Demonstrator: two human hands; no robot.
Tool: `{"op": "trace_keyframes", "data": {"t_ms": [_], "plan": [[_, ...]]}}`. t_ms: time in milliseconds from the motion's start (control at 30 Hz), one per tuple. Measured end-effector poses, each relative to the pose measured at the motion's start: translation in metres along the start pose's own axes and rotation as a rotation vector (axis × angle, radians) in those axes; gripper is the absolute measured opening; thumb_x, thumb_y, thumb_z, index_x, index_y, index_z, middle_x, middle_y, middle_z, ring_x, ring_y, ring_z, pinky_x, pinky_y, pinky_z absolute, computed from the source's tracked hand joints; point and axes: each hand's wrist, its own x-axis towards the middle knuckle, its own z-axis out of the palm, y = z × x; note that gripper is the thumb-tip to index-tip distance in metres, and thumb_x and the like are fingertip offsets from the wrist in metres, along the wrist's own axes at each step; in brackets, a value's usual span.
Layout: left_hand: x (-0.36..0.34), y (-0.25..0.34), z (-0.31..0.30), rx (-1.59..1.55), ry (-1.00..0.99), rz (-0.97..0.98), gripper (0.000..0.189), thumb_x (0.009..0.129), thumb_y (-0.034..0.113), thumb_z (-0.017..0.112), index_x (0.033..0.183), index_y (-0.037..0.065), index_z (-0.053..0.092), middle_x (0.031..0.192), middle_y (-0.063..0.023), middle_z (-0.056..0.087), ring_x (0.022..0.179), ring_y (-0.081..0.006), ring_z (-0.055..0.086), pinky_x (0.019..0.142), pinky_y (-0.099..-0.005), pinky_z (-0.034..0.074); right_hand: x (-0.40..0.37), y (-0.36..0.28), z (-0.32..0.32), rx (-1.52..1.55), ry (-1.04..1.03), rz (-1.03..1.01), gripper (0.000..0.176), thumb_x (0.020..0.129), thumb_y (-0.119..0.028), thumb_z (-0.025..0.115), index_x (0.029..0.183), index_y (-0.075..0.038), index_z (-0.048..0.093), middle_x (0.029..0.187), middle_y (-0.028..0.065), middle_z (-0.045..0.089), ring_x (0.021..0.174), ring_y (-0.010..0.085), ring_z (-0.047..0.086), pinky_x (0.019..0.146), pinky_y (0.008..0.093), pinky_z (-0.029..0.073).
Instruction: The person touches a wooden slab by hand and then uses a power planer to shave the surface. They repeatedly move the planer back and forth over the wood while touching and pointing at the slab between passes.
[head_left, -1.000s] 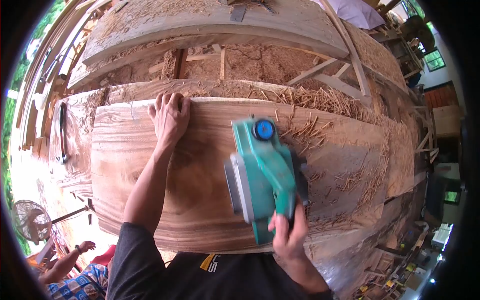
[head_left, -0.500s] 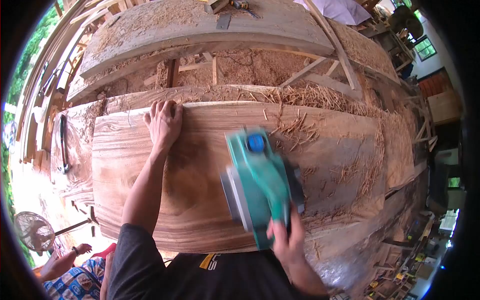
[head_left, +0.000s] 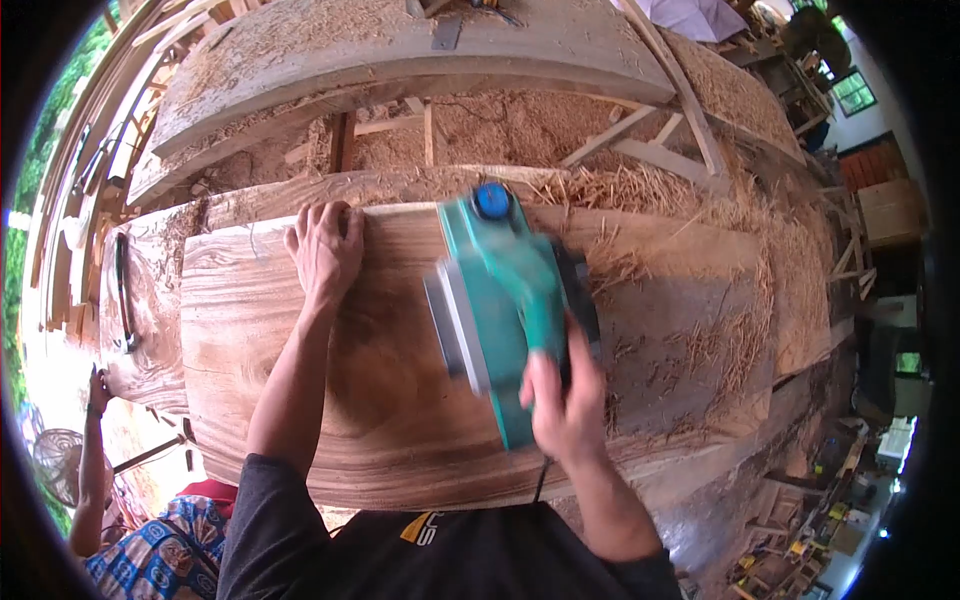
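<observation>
A green power planer with a blue knob at its front lies across a wide wooden slab. My right hand is wrapped round the planer's rear handle. Near the slab's far edge, my left hand presses on the wood, its fingers bent over that edge and side by side, the thumb hidden or hard to tell. Wood shavings are scattered to the right of the planer, over a darker, greyish area of the slab. A black cord hangs from the planer's near end.
Beyond the slab stands another thick board covered in shavings. A hammer-like tool lies at the left. A co-worker in a patterned garment is at the lower left, near a fan. Timber leans at the upper left.
The planer and my right hand have moved away from my body, toward the slab's far edge. The co-worker's arm has risen toward the slab's left end. My left hand has hardly moved.
</observation>
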Motion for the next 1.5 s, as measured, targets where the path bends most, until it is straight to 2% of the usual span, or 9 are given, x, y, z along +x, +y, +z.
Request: {"op": "trace_keyframes", "data": {"t_ms": [267,400,567,633,800,1000,1200,1400,1500], "plan": [[-0.001,-0.004,-0.003,-0.004,-0.057,0.005,0.043,0.099,0.048,0.055,0.124,0.014,0.069,0.134,-0.0068,0.064,0.138,-0.0295,0.047,0.115,-0.0523,0.028,0.081,0.007,0.023,0.192,-0.059,-0.089,0.052,0.104,-0.033,0.057,0.148,-0.006,0.045,0.076,0.0105,0.064,0.063,0.0173,0.065,0.059,0.0346,0.052],[-0.001,-0.017,0.004,0.026,-0.065,0.054,0.052,0.101,0.051,0.051,0.135,0.014,0.063,0.147,-0.0073,0.057,0.146,-0.0308,0.039,0.119,-0.0541,0.024,-0.042,0.011,-0.020,0.090,-0.048,-0.038,0.052,0.103,-0.020,0.059,0.149,-0.001,0.044,0.102,0.0194,0.070,0.080,0.0235,0.071,0.073,0.0367,0.056],[-0.004,-0.011,0.002,0.073,-0.062,0.063,0.051,0.101,0.049,0.050,0.134,0.013,0.063,0.146,-0.0090,0.056,0.145,-0.0288,0.040,0.117,-0.0544,0.028,-0.271,0.033,-0.114,-0.034,-0.136,0.256,0.058,0.092,-0.013,0.063,0.141,0.013,0.047,0.105,0.0255,0.070,0.091,0.0319,0.074,0.079,0.0392,0.058],[-0.005,-0.011,0.004,0.091,-0.046,0.065,0.049,0.101,0.048,0.050,0.133,0.013,0.063,0.144,-0.0088,0.057,0.143,-0.0276,0.042,0.115,-0.0528,0.030,-0.330,0.050,-0.139,-0.081,-0.128,0.190,0.061,0.091,-0.022,0.065,0.138,0.013,0.049,0.079,0.0141,0.072,0.070,0.0257,0.073,0.067,0.0378,0.060],[-0.007,-0.014,0.007,0.048,0.035,0.099,0.043,0.101,0.041,0.053,0.133,0.014,0.064,0.143,-0.0086,0.058,0.140,-0.0267,0.046,0.114,-0.0503,0.032,-0.294,0.047,-0.121,-0.040,-0.131,0.170,0.064,0.094,-0.023,0.063,0.143,0.014,0.042,0.074,0.0083,0.068,0.065,0.0191,0.070,0.063,0.0339,0.058],[-0.020,-0.037,-0.013,0.015,-0.099,0.141,0.054,0.102,0.044,0.051,0.149,0.017,0.052,0.159,-0.0128,0.043,0.150,-0.0321,0.034,0.120,-0.0544,0.024,-0.118,0.010,-0.030,0.112,-0.075,0.021,0.054,0.099,-0.010,0.059,0.148,0.005,0.042,0.082,0.0073,0.065,0.064,0.0111,0.062,0.059,0.0281,0.051],[-0.039,-0.047,-0.018,0.083,-0.075,0.062,0.059,0.103,0.050,0.047,0.154,0.020,0.046,0.163,-0.0115,0.038,0.151,-0.0354,0.031,0.121,-0.0602,0.020,0.077,0.009,0.056,0.004,-0.067,-0.189,0.046,0.105,-0.037,0.055,0.137,-0.004,0.055,0.083,0.0118,0.068,0.064,0.0174,0.068,0.060,0.0359,0.054],[-0.044,-0.048,-0.017,0.098,-0.035,0.038,0.057,0.104,0.049,0.044,0.153,0.019,0.046,0.162,-0.0099,0.040,0.151,-0.0339,0.033,0.121,-0.0577,0.022,0.021,-0.006,0.034,0.165,-0.135,-0.066,0.051,0.105,-0.036,0.057,0.146,-0.007,0.049,0.076,0.0054,0.062,0.062,0.0128,0.062,0.056,0.0314,0.050],[-0.043,-0.049,-0.014,0.096,-0.008,0.030,0.057,0.104,0.048,0.044,0.152,0.019,0.047,0.161,-0.0086,0.041,0.150,-0.0320,0.034,0.121,-0.0573,0.022,-0.087,-0.002,-0.008,0.212,-0.161,0.018,0.052,0.105,-0.015,0.055,0.153,-0.004,0.040,0.078,0.0016,0.060,0.060,0.0075,0.054,0.053,0.0260,0.045]]}}
